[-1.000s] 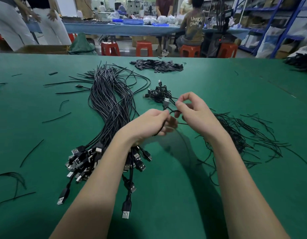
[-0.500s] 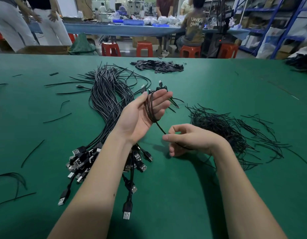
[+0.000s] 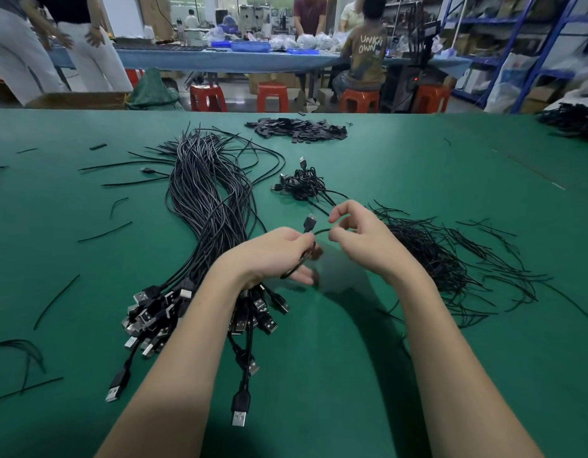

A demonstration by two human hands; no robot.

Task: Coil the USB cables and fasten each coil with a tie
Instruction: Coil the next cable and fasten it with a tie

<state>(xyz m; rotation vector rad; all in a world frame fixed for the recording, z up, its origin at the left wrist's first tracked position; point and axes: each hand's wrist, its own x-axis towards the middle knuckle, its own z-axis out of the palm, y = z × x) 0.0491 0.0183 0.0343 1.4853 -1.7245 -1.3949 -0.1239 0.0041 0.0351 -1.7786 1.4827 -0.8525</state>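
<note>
I see my left hand (image 3: 279,256) gripping a coiled USB cable (image 3: 299,262) above the green table (image 3: 319,375), its small plug (image 3: 309,222) upright. My right hand (image 3: 358,236) pinches the cable's strand. A bundle of uncoiled cables (image 3: 210,209) lies left, loose ties (image 3: 444,256) right.

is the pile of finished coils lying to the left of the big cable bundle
No, the finished coils lie on the green table to the right of the big cable bundle.

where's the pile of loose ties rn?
Head view: the pile of loose ties lies on the green table, right of centre, just beyond the right hand.
</note>
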